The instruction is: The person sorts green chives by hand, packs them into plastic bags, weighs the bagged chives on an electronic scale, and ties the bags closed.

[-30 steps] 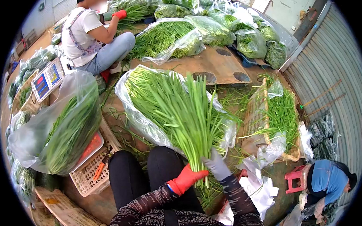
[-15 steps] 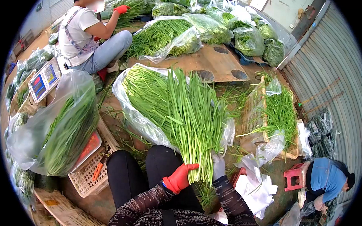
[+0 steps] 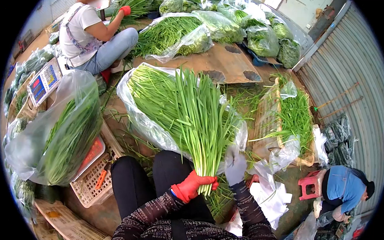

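My left hand [image 3: 192,186], in a red glove, is closed around the pale stem ends of a bunch of long green chives [image 3: 202,120]. The leaves fan upward, away from me. My right hand [image 3: 234,167], in a grey glove, is raised just right of the stems and apart from them; its fingers are blurred. Beyond and under the bunch, a larger pile of chives [image 3: 154,99] lies in an opened clear plastic bag [image 3: 131,107] in front of my knees.
At left, a clear bag of greens [image 3: 69,132] rests by a plastic crate [image 3: 90,192] holding an orange-handled knife [image 3: 101,179]; a scale [image 3: 44,84] stands behind. A basket of greens [image 3: 295,115] is at right. Two people [image 3: 83,36] work nearby, one by a red stool [image 3: 311,184].
My right hand has come off the stems and moved slightly up, apart from the bunch. My left hand's fingers now wrap further across the stems, and the bunch looks narrower.
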`<action>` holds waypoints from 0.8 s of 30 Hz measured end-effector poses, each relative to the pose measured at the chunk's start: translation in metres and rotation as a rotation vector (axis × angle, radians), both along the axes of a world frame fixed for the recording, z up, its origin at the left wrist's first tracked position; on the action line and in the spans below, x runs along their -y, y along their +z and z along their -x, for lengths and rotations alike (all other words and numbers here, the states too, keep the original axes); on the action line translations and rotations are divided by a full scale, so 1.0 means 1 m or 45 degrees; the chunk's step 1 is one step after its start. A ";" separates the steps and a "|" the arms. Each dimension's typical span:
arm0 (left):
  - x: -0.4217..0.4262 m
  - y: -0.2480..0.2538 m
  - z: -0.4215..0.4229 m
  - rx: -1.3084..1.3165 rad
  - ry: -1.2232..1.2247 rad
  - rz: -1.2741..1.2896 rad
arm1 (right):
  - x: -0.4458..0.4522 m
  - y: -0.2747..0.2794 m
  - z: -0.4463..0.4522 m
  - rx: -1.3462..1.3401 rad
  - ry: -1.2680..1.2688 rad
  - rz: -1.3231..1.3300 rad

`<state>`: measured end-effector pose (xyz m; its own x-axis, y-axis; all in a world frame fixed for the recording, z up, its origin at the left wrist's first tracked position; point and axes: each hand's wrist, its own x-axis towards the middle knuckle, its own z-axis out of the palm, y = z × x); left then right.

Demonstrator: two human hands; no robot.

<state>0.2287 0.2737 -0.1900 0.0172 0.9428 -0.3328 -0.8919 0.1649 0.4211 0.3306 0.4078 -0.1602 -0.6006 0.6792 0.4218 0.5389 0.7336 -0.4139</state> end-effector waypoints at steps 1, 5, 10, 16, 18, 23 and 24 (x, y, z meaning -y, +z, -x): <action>0.000 0.000 0.000 -0.021 0.001 -0.006 | -0.003 0.014 0.005 -0.117 0.018 0.075; -0.003 -0.002 -0.004 -0.061 0.025 -0.046 | 0.013 0.059 0.028 0.054 0.409 0.020; -0.002 -0.002 -0.009 -0.213 0.108 -0.080 | 0.012 0.047 0.036 0.518 0.414 -0.010; -0.007 -0.008 -0.014 -0.358 0.203 -0.215 | 0.036 0.044 0.016 0.611 0.458 -0.206; -0.012 -0.019 -0.021 -0.500 0.536 -0.066 | 0.051 0.036 -0.005 0.489 0.568 0.039; -0.004 -0.009 -0.015 -0.383 0.315 -0.093 | 0.031 0.068 -0.050 0.572 0.622 1.000; -0.004 -0.008 -0.014 -0.350 0.229 -0.142 | 0.026 0.073 -0.059 0.612 0.569 1.254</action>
